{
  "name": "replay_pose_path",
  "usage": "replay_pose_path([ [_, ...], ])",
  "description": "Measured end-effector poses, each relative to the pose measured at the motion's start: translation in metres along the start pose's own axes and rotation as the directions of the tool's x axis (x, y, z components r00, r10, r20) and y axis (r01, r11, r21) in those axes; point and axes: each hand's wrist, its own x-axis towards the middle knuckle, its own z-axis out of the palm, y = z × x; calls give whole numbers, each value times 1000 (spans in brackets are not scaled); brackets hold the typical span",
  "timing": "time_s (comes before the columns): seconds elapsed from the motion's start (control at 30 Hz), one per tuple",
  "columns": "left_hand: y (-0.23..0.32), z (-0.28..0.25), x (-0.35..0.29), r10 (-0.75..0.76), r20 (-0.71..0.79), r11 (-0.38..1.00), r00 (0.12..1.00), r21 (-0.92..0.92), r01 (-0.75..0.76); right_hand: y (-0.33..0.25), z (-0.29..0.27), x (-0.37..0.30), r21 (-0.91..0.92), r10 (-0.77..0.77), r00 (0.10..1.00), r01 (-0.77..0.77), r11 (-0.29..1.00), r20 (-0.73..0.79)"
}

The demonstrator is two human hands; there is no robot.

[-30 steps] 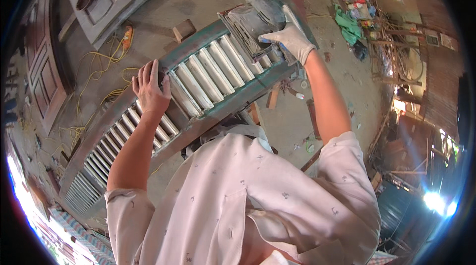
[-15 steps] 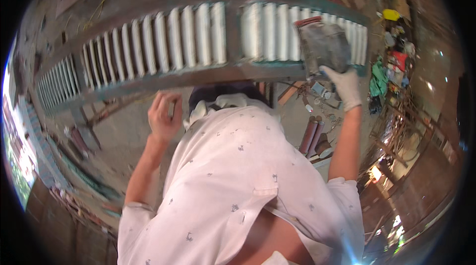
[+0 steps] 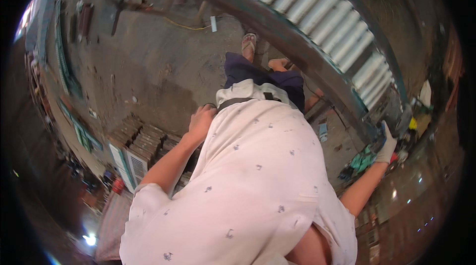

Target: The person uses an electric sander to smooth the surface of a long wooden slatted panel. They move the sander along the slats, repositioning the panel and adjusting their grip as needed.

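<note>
A louvred shutter panel [image 3: 317,14], with pale slats in a dark, greenish-edged frame, slants from the top middle to the right. At its right end, my gloved right hand [image 3: 386,145] grips a worn dark grey sheet [image 3: 394,112], seen edge-on and partly merging with the clutter behind. My bare left hand [image 3: 201,122] is by my left hip, beside the dark belt [image 3: 235,102]. Its fingers are bent and partly hidden next to a small dark shape, so I cannot make out whether they hold anything.
Stacked brown slatted pieces [image 3: 144,138] and a pale louvred panel [image 3: 136,166] are at my left. A green cloth [image 3: 362,158] and mixed clutter lie near the shutter's right end. A sandalled foot [image 3: 249,44] shows on the dirt floor, with a yellow cord [image 3: 186,27] beyond.
My view has turned, so the shutter now slants down to the right. My right hand and the grey sheet have gone from over the slats to the right end. My left hand has moved to my hip.
</note>
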Motion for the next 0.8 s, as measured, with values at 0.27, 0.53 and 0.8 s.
replay_pose_path([
  [0.27, -22, 25, 15, 33, 2, 972, 999, 232, -32, 17, -36, 52, 7, 97, 994, -97, 995, -40],
  [0.53, -56, 42, -1, 197, -129, 978, 972, 98, -186, 14, -23, 32, -130, -191, 980, 182, 975, -62],
  [0.8, -124, 95, 18, -24, -149, 1000, 988, 11, 26, 13, -11, 10, -216, -268, 960, 244, 945, -86],
])
